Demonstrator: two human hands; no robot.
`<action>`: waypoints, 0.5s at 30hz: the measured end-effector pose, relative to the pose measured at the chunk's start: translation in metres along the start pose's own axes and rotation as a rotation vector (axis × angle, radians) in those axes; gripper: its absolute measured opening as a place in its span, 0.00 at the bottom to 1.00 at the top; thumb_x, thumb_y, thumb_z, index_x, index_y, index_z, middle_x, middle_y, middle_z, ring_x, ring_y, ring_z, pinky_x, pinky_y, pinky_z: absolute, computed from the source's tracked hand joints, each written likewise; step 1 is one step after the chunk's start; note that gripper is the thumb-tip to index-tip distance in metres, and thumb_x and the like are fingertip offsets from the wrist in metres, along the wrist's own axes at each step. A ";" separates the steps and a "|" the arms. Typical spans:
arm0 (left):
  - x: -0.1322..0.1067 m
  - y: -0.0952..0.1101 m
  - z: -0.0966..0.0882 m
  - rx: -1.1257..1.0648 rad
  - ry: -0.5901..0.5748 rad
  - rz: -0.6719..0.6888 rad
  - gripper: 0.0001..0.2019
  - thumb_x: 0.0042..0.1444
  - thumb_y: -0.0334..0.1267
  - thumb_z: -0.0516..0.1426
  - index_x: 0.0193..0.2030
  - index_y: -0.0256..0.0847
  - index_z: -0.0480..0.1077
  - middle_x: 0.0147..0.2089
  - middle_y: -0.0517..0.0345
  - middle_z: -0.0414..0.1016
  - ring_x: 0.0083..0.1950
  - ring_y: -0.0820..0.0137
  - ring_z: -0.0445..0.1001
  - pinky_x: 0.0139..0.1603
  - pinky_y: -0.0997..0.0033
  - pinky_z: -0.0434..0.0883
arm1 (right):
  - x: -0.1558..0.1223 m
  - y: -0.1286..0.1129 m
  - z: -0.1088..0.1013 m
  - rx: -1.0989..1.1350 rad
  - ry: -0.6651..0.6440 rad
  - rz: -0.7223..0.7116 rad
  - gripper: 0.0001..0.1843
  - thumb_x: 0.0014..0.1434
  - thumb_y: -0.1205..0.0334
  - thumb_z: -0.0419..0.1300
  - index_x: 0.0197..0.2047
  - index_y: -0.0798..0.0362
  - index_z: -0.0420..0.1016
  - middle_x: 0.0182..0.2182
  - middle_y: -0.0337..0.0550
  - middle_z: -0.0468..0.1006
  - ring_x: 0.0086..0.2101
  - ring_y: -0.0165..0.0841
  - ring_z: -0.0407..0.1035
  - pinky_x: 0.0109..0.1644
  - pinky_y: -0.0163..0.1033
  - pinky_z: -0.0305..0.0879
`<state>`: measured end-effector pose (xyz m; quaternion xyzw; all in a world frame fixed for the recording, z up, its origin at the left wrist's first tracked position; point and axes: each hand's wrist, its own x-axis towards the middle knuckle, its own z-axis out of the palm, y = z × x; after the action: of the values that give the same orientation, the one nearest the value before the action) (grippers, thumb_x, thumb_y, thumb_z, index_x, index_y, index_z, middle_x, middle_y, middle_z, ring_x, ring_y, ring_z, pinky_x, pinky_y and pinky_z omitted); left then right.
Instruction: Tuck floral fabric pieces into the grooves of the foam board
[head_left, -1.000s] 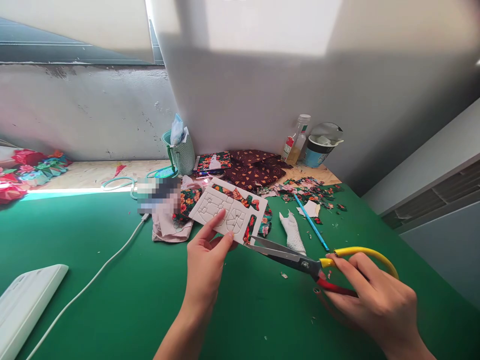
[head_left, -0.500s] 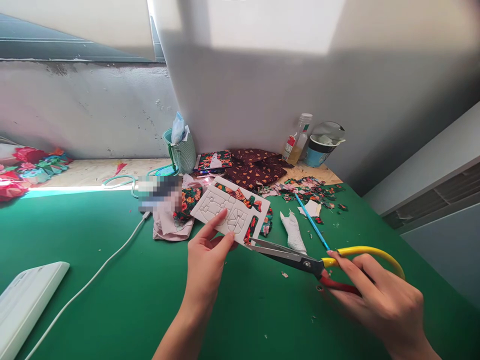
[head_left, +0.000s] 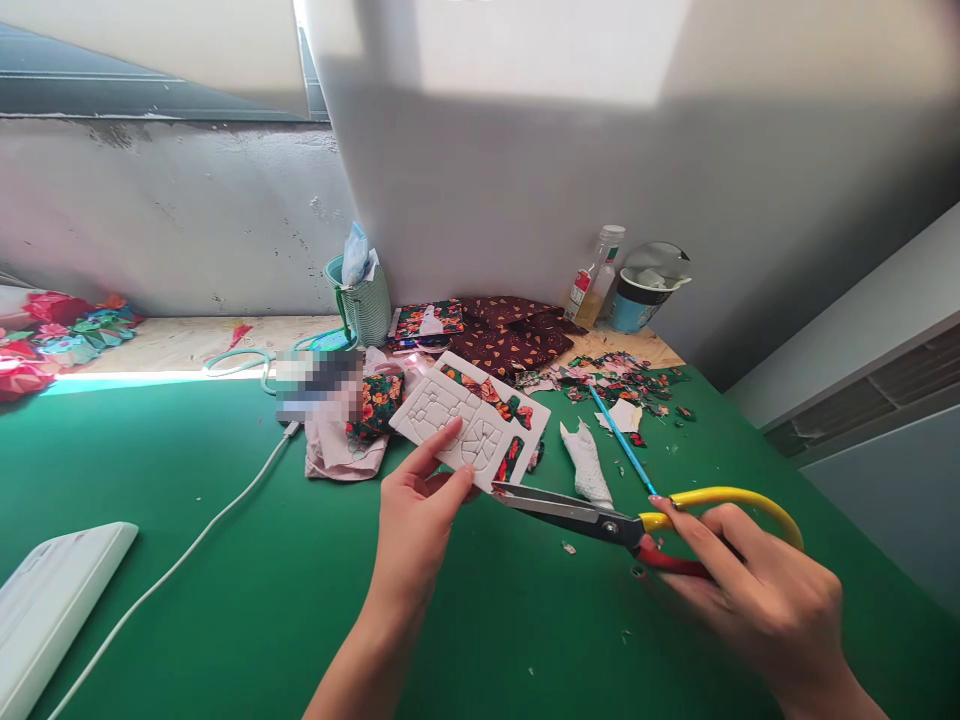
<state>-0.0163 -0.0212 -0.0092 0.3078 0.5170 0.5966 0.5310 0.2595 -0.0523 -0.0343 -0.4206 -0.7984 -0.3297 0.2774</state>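
Observation:
My left hand [head_left: 417,512] pinches the lower edge of a white rectangular board [head_left: 429,412] between thumb and fingers. Its surface carries grooved outlines, and floral fabric pieces [head_left: 480,388] cover the strips at its top and right side. My right hand [head_left: 772,592] grips scissors [head_left: 581,512] by their yellow and red handles. The blades are nearly together, and their tips point left at the board's lower right corner, by the end of a fabric strip [head_left: 511,460]. Beyond the scissors lies a thin blue stick [head_left: 622,440]; a white textured object [head_left: 587,465] rests beside it.
Fabric scraps [head_left: 622,378] are scattered at the back right. Behind them stand a glass bottle [head_left: 598,280] and a blue cup [head_left: 637,305]. Folded brown fabric [head_left: 510,340] and a green woven holder [head_left: 369,305] sit farther left. A white cable [head_left: 195,555] crosses the green tabletop.
The board has shifted slightly right in my left hand. The scissors have moved a little left, and their tips now sit slightly lower, at the board's corner.

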 end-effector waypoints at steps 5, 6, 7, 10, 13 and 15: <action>-0.001 0.000 -0.001 0.015 -0.011 0.005 0.28 0.42 0.36 0.68 0.53 0.41 0.73 0.42 0.52 0.80 0.33 0.72 0.76 0.36 0.74 0.75 | 0.000 0.002 0.001 0.007 -0.003 -0.015 0.15 0.58 0.58 0.63 0.45 0.59 0.76 0.21 0.37 0.73 0.19 0.24 0.61 0.26 0.32 0.52; -0.001 0.000 -0.001 0.017 -0.012 0.007 0.28 0.42 0.36 0.67 0.53 0.41 0.73 0.43 0.53 0.80 0.33 0.72 0.76 0.35 0.74 0.75 | 0.000 0.003 0.001 0.008 -0.004 -0.019 0.15 0.58 0.58 0.63 0.45 0.59 0.76 0.21 0.37 0.73 0.19 0.24 0.61 0.26 0.32 0.52; -0.001 0.000 -0.001 0.017 -0.014 0.008 0.27 0.42 0.36 0.67 0.53 0.41 0.73 0.43 0.53 0.80 0.34 0.72 0.76 0.35 0.74 0.75 | 0.000 0.004 0.001 0.006 -0.006 -0.024 0.16 0.58 0.57 0.63 0.45 0.59 0.76 0.22 0.37 0.74 0.19 0.24 0.62 0.26 0.32 0.53; -0.001 0.001 -0.001 0.010 -0.020 0.012 0.27 0.42 0.36 0.68 0.53 0.42 0.74 0.43 0.52 0.80 0.36 0.69 0.77 0.35 0.74 0.75 | -0.002 0.005 0.000 -0.001 -0.014 -0.031 0.16 0.58 0.56 0.63 0.45 0.58 0.76 0.22 0.37 0.74 0.19 0.24 0.63 0.25 0.33 0.52; 0.000 0.000 -0.002 0.005 -0.029 0.022 0.27 0.42 0.36 0.68 0.52 0.42 0.74 0.43 0.52 0.80 0.36 0.69 0.77 0.35 0.73 0.76 | -0.001 0.004 -0.001 0.003 -0.029 -0.034 0.15 0.59 0.56 0.62 0.44 0.58 0.76 0.21 0.37 0.74 0.19 0.24 0.63 0.25 0.33 0.52; 0.000 0.000 -0.002 0.000 -0.037 0.027 0.26 0.42 0.35 0.68 0.52 0.42 0.74 0.43 0.53 0.80 0.35 0.70 0.77 0.34 0.74 0.76 | 0.001 0.004 -0.001 0.007 -0.030 -0.030 0.15 0.59 0.56 0.61 0.44 0.58 0.76 0.21 0.37 0.73 0.20 0.25 0.63 0.25 0.33 0.52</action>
<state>-0.0181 -0.0216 -0.0096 0.3258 0.5030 0.5977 0.5325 0.2625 -0.0515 -0.0319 -0.4124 -0.8099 -0.3246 0.2618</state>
